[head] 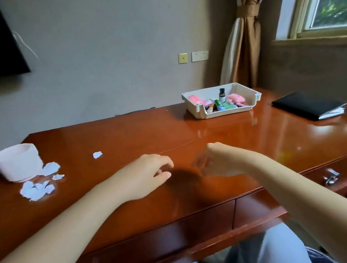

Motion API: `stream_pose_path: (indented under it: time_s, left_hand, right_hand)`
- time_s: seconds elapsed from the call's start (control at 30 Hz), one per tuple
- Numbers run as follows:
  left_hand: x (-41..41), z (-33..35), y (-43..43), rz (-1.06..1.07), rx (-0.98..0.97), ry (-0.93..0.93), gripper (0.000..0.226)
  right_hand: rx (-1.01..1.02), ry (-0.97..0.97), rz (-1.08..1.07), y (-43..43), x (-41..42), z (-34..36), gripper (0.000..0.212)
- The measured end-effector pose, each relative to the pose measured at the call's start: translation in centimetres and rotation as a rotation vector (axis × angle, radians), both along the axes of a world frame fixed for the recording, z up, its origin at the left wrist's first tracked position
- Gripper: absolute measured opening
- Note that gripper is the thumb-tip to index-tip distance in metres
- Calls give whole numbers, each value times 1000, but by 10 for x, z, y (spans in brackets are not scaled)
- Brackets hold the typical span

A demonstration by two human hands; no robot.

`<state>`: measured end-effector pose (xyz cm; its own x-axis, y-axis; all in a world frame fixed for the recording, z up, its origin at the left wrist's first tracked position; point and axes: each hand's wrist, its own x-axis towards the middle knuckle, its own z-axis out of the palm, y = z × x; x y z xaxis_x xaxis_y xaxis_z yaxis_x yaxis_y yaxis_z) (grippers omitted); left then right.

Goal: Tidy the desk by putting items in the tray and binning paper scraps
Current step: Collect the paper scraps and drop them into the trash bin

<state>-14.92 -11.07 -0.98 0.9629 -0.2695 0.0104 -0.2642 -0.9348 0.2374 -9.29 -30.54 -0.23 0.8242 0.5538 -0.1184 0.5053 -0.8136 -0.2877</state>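
Note:
A white tray (195, 107) stands at the back of the wooden desk (211, 133), holding pink soft toys, a small dark-capped bottle and other small items. At the far left a small white bin (16, 161) sits on the desk, with several white paper scraps (37, 189) piled beside it and one lone scrap (97, 154) further right. My left hand (149, 174) hovers over the desk's middle, fingers loosely curled and apart, holding nothing. My right hand (216, 161) is beside it, blurred, fingers bent inward; nothing shows in it.
A black notebook (309, 105) lies at the desk's right end. Drawers with metal pulls (330, 177) run along the front edge. A curtain and window are at the back right, a dark screen on the wall at the upper left.

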Motion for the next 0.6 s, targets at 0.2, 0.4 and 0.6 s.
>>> stream_pose_path:
  time_s: [0.2, 0.4, 0.6]
  left_hand:
    - [-22, -28, 72, 260, -55, -94, 27]
    - [-32, -55, 137, 613, -27, -245, 39]
    - [-33, -71, 190, 915, 5, -236, 51]
  right_hand:
    - [25, 7, 239, 86, 7, -21, 39]
    - [84, -24, 381, 160, 2, -35, 45]
    - [110, -74, 422, 207, 1, -46, 33]
